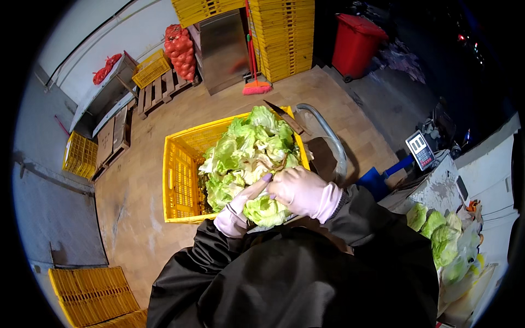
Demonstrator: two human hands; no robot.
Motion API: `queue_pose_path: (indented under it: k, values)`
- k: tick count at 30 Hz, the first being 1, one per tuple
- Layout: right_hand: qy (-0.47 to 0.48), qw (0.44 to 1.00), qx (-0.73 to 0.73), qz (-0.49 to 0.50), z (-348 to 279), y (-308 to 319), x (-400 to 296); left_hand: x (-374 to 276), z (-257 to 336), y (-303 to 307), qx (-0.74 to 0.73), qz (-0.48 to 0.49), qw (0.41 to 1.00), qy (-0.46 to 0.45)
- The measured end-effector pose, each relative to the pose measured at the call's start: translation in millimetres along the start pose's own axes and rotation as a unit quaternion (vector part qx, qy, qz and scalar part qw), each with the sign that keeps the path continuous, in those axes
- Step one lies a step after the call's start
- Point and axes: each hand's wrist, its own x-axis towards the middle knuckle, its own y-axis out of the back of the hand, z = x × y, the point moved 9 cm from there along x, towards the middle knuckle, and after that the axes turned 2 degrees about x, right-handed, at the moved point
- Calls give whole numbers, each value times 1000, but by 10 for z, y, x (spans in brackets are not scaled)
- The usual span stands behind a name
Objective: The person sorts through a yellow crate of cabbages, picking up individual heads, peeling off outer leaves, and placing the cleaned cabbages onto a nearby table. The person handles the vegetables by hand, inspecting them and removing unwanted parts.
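A yellow plastic crate (pixel 167 180) stands before me with a heap of loose lettuce leaves (pixel 233 151) in it. At its near edge is a head of lettuce (pixel 266 211), close against my body. My left hand (pixel 242 205), in a pale pink glove, holds this head from the left. My right hand (pixel 301 190), gloved alike, has its fingers bent at the head's top, touching the left fingertips. What lies between the fingers is hidden. A knife with a wooden handle (pixel 292 123) rests across the crate's far right corner, its blade pointing away to the left.
A curved metal tube (pixel 328 131) rises right of the crate. At right, several lettuce heads (pixel 445 242) lie beside a scale with a display (pixel 420 149). Further off are stacked yellow crates (pixel 283 41), a broom (pixel 257 87), a red wheeled bin (pixel 356 45) and a wooden pallet (pixel 160 92).
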Motion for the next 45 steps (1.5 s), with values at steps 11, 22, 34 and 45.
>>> queue_pose_path:
  k: [11, 22, 34, 45]
  values:
    - [-319, 911, 229, 127, 1496, 826, -542, 527, -358, -635, -189, 39, 977, 89]
    - [-62, 997, 37, 22, 680, 806, -1111, 1038, -801, -900, -206, -125, 952, 190]
    - [-60, 244, 941, 227, 1606, -61, -2769, 1392, -1743, -799, 63, -70, 899, 428]
    - [-218, 384, 695, 567, 874, 372, -4025, 1530, -2054, -649, 212, -13, 872, 442]
